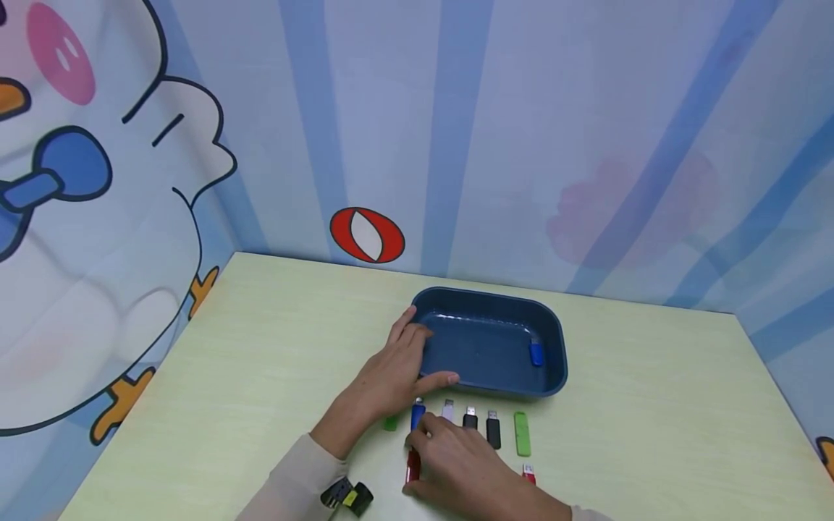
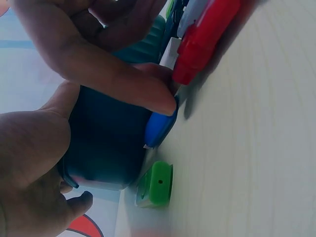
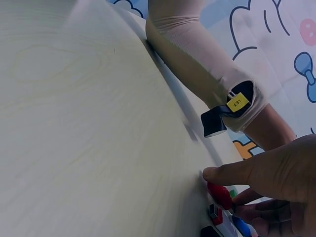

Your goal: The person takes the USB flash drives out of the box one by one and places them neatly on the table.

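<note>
My left hand (image 1: 389, 373) holds the left end of a dark blue plastic tray (image 1: 478, 351), fingers over its left rim and thumb at the front rim. A blue USB flash drive (image 1: 536, 354) lies inside it, toward the right. In front of the tray, my right hand (image 1: 465, 463) pinches a red USB flash drive (image 1: 413, 467) by its two ends, low over the table. Just beyond its fingertips lies another blue USB drive (image 1: 418, 414). The left wrist view shows a red drive (image 2: 207, 39) close up, tilted, beside that blue drive (image 2: 159, 127).
Along the tray's front stand a green drive (image 1: 391, 423), a white one (image 1: 447, 409), black ones (image 1: 493, 431) and a light green one (image 1: 523, 434). A second red drive (image 1: 528, 473) is partly behind the right hand. A cartoon-printed cloth (image 1: 391, 108) backs the pale table (image 1: 651, 405).
</note>
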`<state>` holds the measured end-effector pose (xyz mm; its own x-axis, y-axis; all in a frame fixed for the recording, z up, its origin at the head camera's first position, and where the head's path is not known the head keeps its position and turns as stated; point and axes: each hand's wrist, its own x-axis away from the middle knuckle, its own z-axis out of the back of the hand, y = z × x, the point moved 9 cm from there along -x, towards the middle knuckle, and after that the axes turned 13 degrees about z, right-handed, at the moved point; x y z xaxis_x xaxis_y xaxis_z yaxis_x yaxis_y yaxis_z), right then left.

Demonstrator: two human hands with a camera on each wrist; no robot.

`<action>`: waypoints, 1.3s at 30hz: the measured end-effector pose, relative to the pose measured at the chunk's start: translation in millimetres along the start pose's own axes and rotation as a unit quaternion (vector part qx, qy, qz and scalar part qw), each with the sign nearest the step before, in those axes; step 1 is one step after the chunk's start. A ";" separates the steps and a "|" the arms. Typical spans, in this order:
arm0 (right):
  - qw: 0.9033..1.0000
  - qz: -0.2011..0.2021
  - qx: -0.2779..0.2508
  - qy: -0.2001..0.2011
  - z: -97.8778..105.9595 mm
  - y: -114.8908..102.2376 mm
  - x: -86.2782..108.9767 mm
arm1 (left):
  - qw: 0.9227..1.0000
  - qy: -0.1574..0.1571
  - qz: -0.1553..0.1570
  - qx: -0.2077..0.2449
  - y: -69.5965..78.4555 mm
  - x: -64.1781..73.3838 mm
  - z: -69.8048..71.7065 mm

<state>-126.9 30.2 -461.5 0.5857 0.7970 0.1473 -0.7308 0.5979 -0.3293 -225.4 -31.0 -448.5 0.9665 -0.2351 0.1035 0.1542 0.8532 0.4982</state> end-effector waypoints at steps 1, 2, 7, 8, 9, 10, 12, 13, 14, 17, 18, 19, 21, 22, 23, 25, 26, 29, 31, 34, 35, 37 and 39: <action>1.000 0.000 0.000 0.001 -0.1 -0.3 -0.1 | 1.000 0.000 0.000 -0.001 0.0 -0.1 -0.2; 1.000 0.001 -0.001 0.001 -0.1 -0.7 -0.1 | 1.000 0.001 0.000 -0.001 0.1 -0.2 -0.2; 1.000 0.003 -0.003 0.003 -0.5 -1.2 0.0 | 1.000 0.000 -0.001 0.000 0.1 -0.1 -0.8; 1.000 0.004 -0.003 0.003 -0.6 -1.0 0.1 | 1.000 0.000 -0.001 0.000 0.1 -0.1 -0.9; 1.000 0.004 -0.003 0.004 -0.7 -0.8 0.3 | 1.000 0.000 -0.001 0.000 0.1 0.0 -1.1; 1.000 0.005 -0.005 0.005 -0.9 -0.6 0.6 | 1.000 0.001 -0.001 -0.001 0.1 -0.1 -1.2; 1.000 0.008 -0.009 0.009 -0.9 -0.2 1.4 | 1.000 0.001 0.000 -0.001 0.1 0.0 -1.5; 1.000 0.010 -0.011 0.011 -0.9 0.0 1.7 | 1.000 0.001 0.001 -0.002 0.1 0.0 -1.5; 1.000 0.011 -0.015 0.013 -0.9 0.4 2.1 | 1.000 0.001 0.001 -0.003 0.1 -0.1 -1.6; 0.999 0.014 -0.022 0.019 0.0 0.3 3.3 | 1.000 0.000 0.003 -0.004 0.2 0.1 -1.5; 0.999 0.014 -0.022 0.020 0.6 0.3 3.5 | 1.000 0.000 0.004 -0.004 0.2 0.3 -1.3; 0.999 0.012 -0.024 0.021 1.3 0.4 3.9 | 1.000 0.000 0.004 -0.003 0.2 0.2 -1.1; 0.999 0.008 -0.029 0.024 3.5 0.2 5.0 | 1.000 0.000 0.004 -0.003 -0.1 0.3 -0.8; 0.999 0.006 -0.030 0.027 5.0 -0.1 5.6 | 1.000 0.000 0.004 -0.002 -0.2 0.3 -0.6; 0.999 0.006 -0.030 0.034 7.5 -0.6 6.6 | 1.000 0.000 0.004 -0.001 -0.4 0.2 -0.5; 0.998 0.002 -0.025 0.049 13.7 -1.3 9.5 | 1.000 0.002 0.003 0.000 -0.6 0.1 -0.3; 0.998 0.001 -0.022 0.059 17.4 -1.3 11.1 | 1.000 0.002 0.002 0.000 -0.6 0.1 -0.4; 0.996 -0.009 -0.013 0.086 30.0 1.9 16.0 | 1.000 0.004 -0.002 0.000 -0.2 0.1 -0.5; 0.994 -0.017 -0.013 0.103 38.5 6.8 18.9 | 1.000 0.005 -0.005 -0.003 0.2 0.5 -0.6; 0.990 -0.032 -0.006 0.135 52.3 18.6 23.4 | 1.000 0.010 -0.010 -0.013 0.5 1.3 -0.9; 0.988 -0.038 0.001 0.149 57.3 23.3 25.5 | 1.000 0.012 -0.012 -0.018 0.6 1.5 -1.0; 0.983 -0.057 0.011 0.173 67.3 34.2 29.7 | 0.999 0.016 -0.014 -0.025 1.1 1.6 -0.7; 0.977 -0.075 0.026 0.197 77.1 45.2 34.6 | 0.999 0.018 -0.015 -0.029 1.4 1.5 -0.5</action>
<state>-166.6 91.4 -399.4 0.7694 0.6119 -0.1835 -0.6375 0.7167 -0.2828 -223.7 -30.0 -448.0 0.9678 -0.2448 0.0585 0.1932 0.8716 0.4504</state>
